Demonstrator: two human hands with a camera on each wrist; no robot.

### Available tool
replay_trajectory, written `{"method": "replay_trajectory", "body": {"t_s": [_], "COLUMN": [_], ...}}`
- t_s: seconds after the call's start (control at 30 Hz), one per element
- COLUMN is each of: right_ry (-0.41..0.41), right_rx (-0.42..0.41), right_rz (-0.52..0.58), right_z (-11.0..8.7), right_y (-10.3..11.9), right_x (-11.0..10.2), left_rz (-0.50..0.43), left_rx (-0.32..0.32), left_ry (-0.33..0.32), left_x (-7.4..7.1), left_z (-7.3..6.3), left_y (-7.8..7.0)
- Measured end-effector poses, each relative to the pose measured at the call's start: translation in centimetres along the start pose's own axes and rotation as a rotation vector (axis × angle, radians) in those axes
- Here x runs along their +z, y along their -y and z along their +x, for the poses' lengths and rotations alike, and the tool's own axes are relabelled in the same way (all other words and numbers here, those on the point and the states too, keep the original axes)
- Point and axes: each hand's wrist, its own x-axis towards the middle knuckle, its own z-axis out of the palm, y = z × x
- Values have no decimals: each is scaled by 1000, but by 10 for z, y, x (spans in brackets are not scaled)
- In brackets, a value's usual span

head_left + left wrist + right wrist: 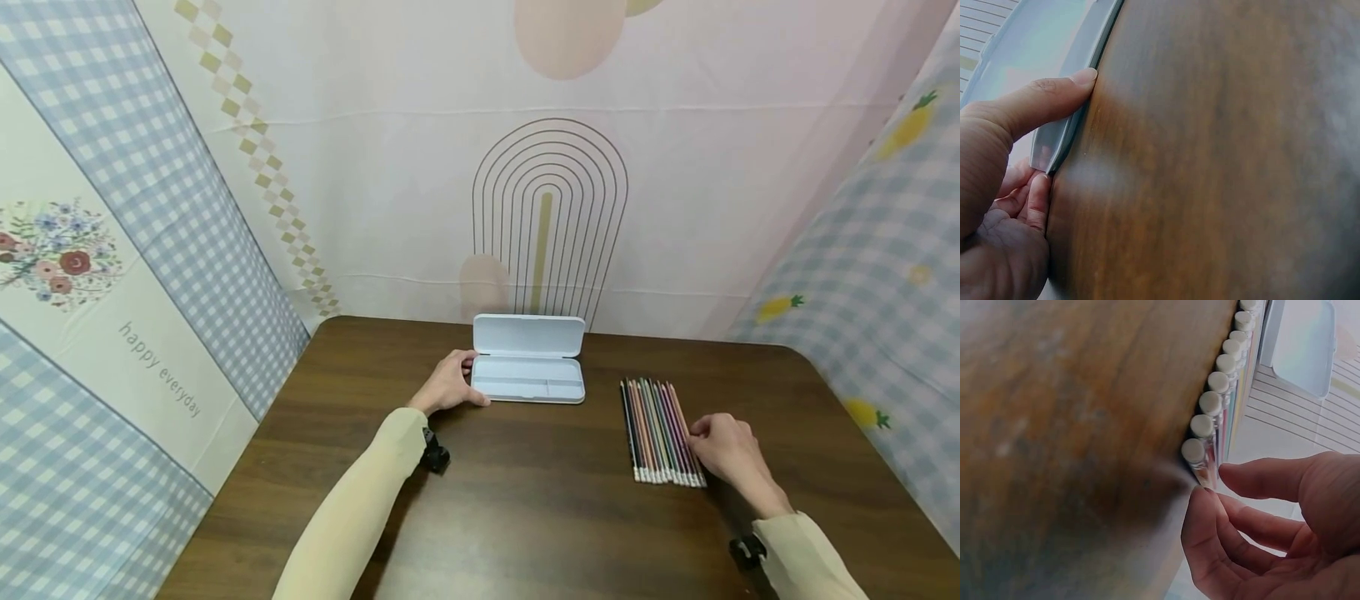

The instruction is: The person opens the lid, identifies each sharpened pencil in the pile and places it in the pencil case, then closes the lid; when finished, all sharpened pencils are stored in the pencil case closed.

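A pale blue pencil case (528, 380) lies with its lid raised at the table's far side, and no pencils show in its compartments. My left hand (448, 383) grips the case's left end; in the left wrist view the thumb (1054, 97) presses its front edge while the fingers bend round the corner. Several pencils (656, 429) with white erasers lie side by side to the right of the case, erasers toward me. At the row's right edge, my right hand (727, 450) pinches the outermost pencil (1194, 452) between thumb and fingertips, its contact partly hidden.
The brown wooden table (540, 508) stretches out in front of the case and pencils. A patterned cloth (390, 183) hangs right behind the table's far edge. Checked cloths (877, 275) flank both sides.
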Motion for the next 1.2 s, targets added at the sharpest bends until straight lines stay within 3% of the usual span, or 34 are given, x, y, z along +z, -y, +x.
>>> {"method": "replay_trajectory", "body": {"t_s": [0.43,0.77,1.2], "right_ry": [10,36,91], "right_rx": [32,33,124], "right_rz": [-15,4,29], "right_z": [2,-8,-5], "right_y": [-6,-4,-6], "right_x": [1,2,1], "left_rz": [8,9,2], "left_rx": [6,4,-3], "left_ry": [1,6,4], "left_x": [-1,-1,-1], "left_z": [3,2,1], "left_y": [2,2,0]}}
